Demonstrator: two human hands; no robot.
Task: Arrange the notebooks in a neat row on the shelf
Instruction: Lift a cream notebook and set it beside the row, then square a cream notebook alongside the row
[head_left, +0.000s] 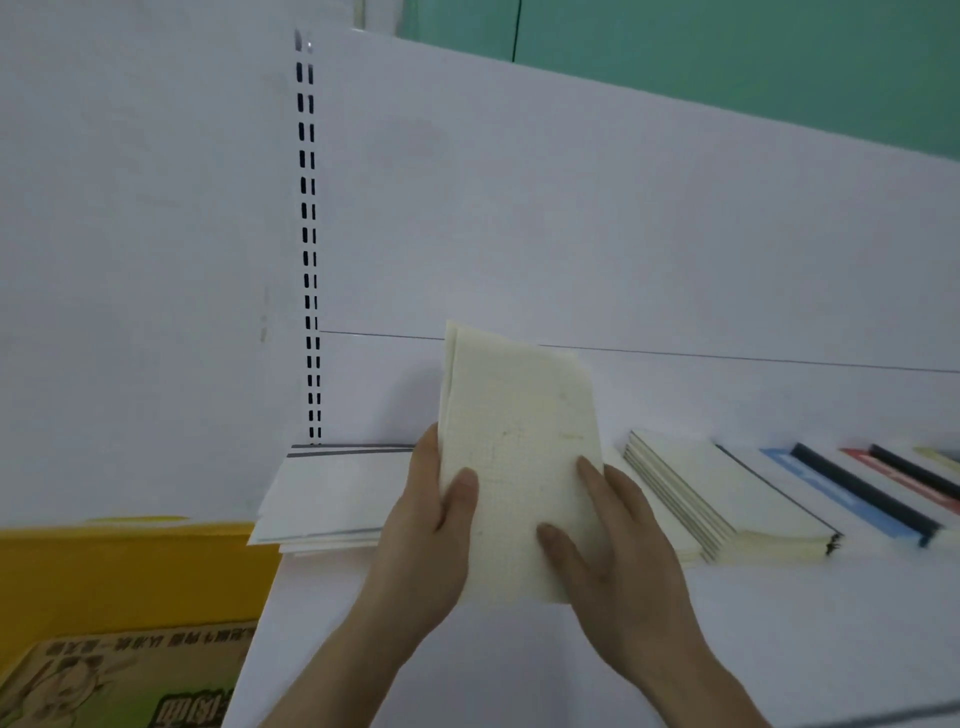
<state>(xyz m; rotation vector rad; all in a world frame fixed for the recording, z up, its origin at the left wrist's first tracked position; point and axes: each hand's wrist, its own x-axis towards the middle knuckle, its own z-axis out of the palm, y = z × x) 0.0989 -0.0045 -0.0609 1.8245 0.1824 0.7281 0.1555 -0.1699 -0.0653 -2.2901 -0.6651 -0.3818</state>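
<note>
A small stack of cream grid-paper notebooks (519, 441) stands upright above the white shelf (727, 623), held between both hands. My left hand (431, 540) grips its left edge, thumb on the front cover. My right hand (613, 551) holds its right side, fingers curled over the front. To the right, a stack of cream notebooks (727, 499) lies flat, followed by a blue-and-black notebook (852, 493) and a red-and-black one (909, 473). A white notebook pile (332, 499) lies flat to the left.
The shelf's white back panel (571, 234) rises behind, with a slotted upright (307, 234) at the left. A yellow cardboard box (130, 597) with printed drawings sits below left of the shelf. A green wall (727, 52) shows above.
</note>
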